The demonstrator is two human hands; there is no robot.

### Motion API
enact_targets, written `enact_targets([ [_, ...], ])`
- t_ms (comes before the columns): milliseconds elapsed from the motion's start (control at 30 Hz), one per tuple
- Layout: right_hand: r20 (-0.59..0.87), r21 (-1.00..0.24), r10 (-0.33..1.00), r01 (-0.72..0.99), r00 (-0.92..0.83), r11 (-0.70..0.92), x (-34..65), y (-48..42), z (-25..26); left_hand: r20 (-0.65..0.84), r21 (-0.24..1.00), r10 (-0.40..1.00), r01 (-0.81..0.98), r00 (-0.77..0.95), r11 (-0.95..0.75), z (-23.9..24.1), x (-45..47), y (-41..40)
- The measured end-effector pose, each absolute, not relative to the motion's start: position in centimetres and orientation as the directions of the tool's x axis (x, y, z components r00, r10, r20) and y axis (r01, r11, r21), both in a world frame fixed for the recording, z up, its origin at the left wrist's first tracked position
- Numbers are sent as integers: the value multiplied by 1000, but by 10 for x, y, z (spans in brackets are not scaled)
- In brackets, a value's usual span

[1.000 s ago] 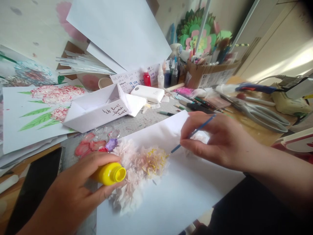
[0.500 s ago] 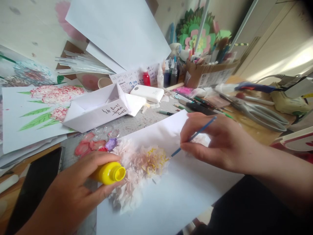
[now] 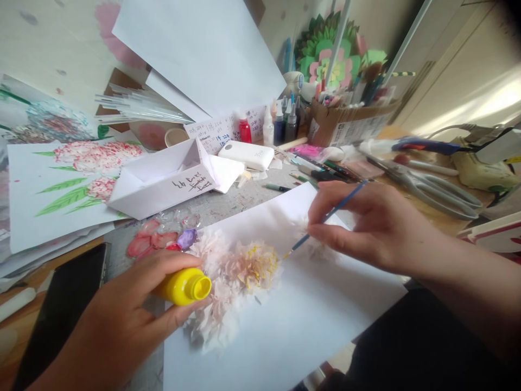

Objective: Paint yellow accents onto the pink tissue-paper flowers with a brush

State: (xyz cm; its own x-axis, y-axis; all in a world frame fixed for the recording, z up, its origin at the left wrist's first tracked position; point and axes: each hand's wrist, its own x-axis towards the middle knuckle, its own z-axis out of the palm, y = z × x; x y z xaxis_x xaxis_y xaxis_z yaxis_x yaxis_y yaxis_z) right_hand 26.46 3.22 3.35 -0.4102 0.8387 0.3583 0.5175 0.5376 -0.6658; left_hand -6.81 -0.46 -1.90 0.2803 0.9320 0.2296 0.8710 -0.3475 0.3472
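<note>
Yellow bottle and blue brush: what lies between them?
In the head view, a pale flower with yellow streaks lies between the yellow bottle and the blue brush.

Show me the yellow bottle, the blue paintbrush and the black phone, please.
Yellow bottle (image 3: 178,288): head view, on its rounded body.
Blue paintbrush (image 3: 345,201): head view, on its handle.
Black phone (image 3: 68,298): head view, on its dark screen.

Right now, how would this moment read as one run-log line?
left grip: uncapped yellow bottle | right grip: blue brush, tip beside yellow-edged flower | flower: on white paper, beside pale blossoms
</note>
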Motion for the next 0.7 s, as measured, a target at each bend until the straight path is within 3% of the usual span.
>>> enact_targets([
  [200,349,-662,839,523,-418,536,263,32,31,198,354,949,885,246,-303,-16,-63,-9],
  [367,351,-688,881,551,-318,473,266,34,32,274,296,880,836,388,-461,-11,-66,-1],
  [567,462,-808,879,351,-121,473,262,9,39,316,468,868,733,384,-495,-4,-55,-3],
  [700,545,-763,798,243,-258,600,248,-6,39,323,528,877,702,355,-478,-2,-48,-6],
])
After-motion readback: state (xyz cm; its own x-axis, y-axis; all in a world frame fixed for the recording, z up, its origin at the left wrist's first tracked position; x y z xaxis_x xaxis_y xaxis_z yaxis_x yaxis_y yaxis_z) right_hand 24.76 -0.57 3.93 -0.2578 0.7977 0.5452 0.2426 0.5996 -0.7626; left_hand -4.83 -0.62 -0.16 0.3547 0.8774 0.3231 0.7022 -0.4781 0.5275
